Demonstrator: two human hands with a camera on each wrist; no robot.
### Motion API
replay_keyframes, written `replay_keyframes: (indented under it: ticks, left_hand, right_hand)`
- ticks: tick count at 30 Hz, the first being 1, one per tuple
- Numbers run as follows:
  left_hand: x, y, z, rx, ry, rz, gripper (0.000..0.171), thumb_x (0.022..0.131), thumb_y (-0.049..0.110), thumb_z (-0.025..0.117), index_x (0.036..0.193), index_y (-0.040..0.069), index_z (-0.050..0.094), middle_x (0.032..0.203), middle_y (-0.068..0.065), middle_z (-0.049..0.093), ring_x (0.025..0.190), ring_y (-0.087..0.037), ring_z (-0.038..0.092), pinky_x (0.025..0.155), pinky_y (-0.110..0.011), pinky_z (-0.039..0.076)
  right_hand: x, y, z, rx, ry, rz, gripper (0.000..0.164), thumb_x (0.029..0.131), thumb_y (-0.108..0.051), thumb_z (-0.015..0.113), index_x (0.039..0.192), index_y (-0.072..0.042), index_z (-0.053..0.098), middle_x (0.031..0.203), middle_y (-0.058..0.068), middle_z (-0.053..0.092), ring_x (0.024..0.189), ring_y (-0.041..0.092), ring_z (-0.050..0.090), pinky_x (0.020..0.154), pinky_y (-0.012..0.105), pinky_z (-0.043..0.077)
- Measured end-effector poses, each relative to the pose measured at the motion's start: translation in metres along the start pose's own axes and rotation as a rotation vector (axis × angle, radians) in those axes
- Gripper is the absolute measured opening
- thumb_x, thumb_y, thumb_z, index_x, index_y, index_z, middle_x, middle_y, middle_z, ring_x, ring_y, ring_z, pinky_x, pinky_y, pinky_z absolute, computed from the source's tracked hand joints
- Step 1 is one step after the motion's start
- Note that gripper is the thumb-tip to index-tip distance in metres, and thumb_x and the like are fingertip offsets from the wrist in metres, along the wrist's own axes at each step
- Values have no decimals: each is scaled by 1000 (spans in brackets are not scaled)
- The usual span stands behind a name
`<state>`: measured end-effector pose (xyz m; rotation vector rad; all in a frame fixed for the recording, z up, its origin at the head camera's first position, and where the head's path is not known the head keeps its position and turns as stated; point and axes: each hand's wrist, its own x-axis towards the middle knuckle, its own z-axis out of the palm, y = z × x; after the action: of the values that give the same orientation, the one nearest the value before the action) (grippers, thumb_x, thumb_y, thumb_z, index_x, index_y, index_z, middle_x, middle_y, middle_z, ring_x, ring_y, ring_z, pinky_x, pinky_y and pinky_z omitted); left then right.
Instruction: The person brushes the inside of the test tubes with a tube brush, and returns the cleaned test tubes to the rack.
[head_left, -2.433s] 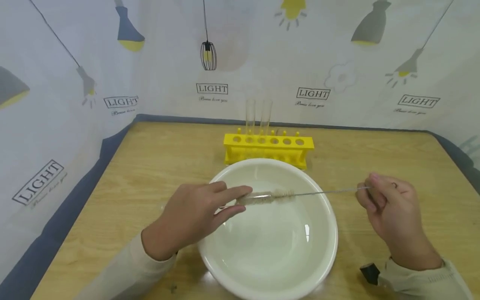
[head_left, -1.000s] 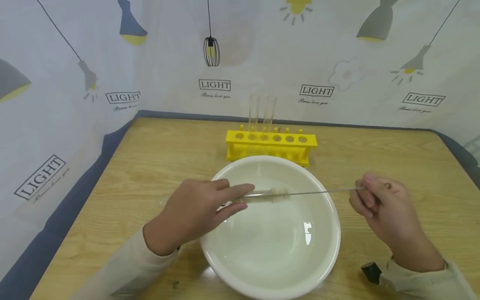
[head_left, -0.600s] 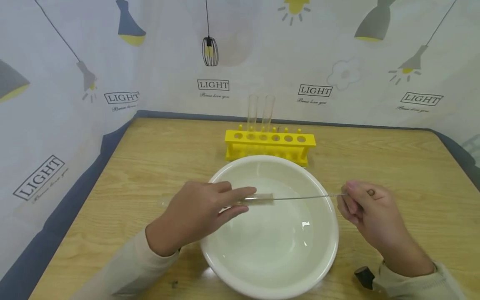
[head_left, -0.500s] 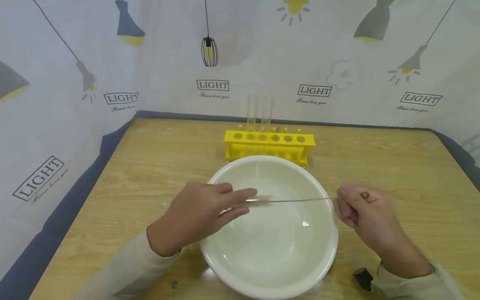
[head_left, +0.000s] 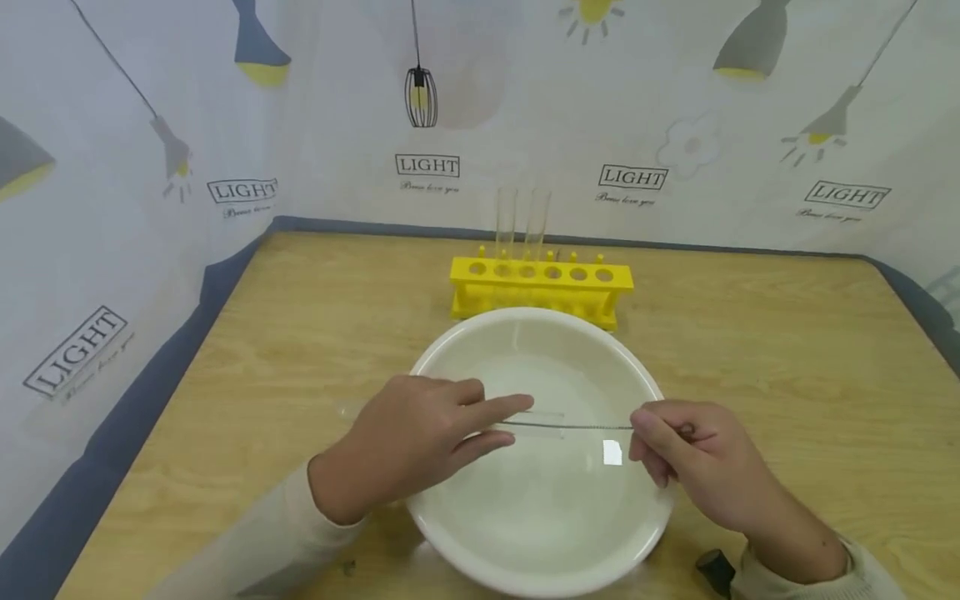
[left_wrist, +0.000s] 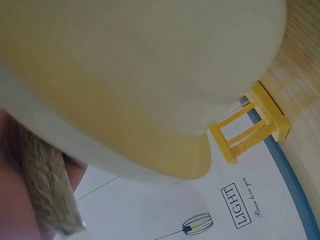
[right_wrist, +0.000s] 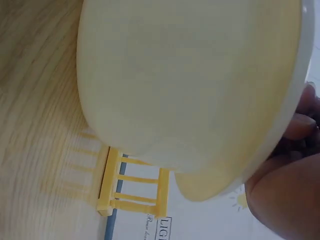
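While the left hand [head_left: 408, 437] curls round a clear test tube [head_left: 525, 421] and holds it level above the white basin [head_left: 652, 517], its index and middle fingers [head_left: 498, 410] lie stretched along the glass. Most of the tube is hidden under that hand; only the open end shows past the fingertips, over the middle of the basin. From the tube's mouth a thin wire stem of a test tube brush [head_left: 581, 427] runs to the right hand [head_left: 693, 471], which pinches the stem's end between thumb and curled fingers just inside the basin's right rim. The bristle head sits inside the tube, and the left wrist view shows a tan, fibrous bundle [left_wrist: 47, 195] pressed against the palm.

Behind the basin and just beside its far rim stands a yellow test tube rack [head_left: 542, 285] with two clear tubes [head_left: 521, 218] upright in its holes. All of this rests on a wooden table [head_left: 787, 333], which is walled by a curtain printed with lamps [head_left: 225, 125].
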<state>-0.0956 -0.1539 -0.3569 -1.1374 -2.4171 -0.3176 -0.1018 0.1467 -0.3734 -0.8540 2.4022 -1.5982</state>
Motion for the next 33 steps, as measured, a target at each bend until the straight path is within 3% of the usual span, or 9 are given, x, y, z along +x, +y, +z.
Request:
replay_keyframes:
  ticks: [5, 10, 19, 26, 33]
  left_hand:
    - [-1, 6, 1, 16, -3, 14, 31, 89, 43, 56, 118, 32, 62, 66, 11, 50, 47, -5, 33, 42, -17, 31]
    - [-2, 11, 2, 30, 3, 42, 31, 89, 43, 56, 118, 32, 61, 64, 10, 48, 46, -5, 30, 44, -18, 33]
    - [1, 19, -2, 35, 38, 83, 31, 87, 41, 59, 116, 29, 63, 63, 10, 47, 46, -4, 28, 45, -16, 32]
    - [1, 19, -2, 22, 41, 76, 32, 88, 41, 59, 117, 29, 62, 63, 10, 46, 46, -4, 27, 44, -16, 29]
    - [1, 21, -5, -55, 3, -27, 31, 88, 45, 57, 115, 34, 62, 63, 12, 50, 46, -2, 32, 44, -16, 31]
  right_hand:
    - [-4, -5, 10, -102, -65, -7, 33, 95, 0, 44, 71, -19, 56, 56, -11, 46, 52, 4, 46, 51, 21, 41]
    - [-7, -8, 19, -100, -61, -107, 33, 91, 5, 47, 72, -20, 56, 57, -11, 45, 54, 1, 44, 53, 19, 40]
    - [-9, -14, 23, -56, -117, -15, 32, 94, -2, 45, 73, -23, 55, 56, -8, 45, 52, 3, 42, 51, 20, 40]
    - [-9, -12, 25, -102, -37, -106, 35, 90, 4, 50, 68, -24, 53, 55, -10, 42, 51, -1, 39, 48, 16, 36]
    - [-10, -13, 25, -119, 53, -195, 40, 85, 10, 53, 60, -19, 44, 53, -8, 33, 51, -5, 33, 43, 12, 29]
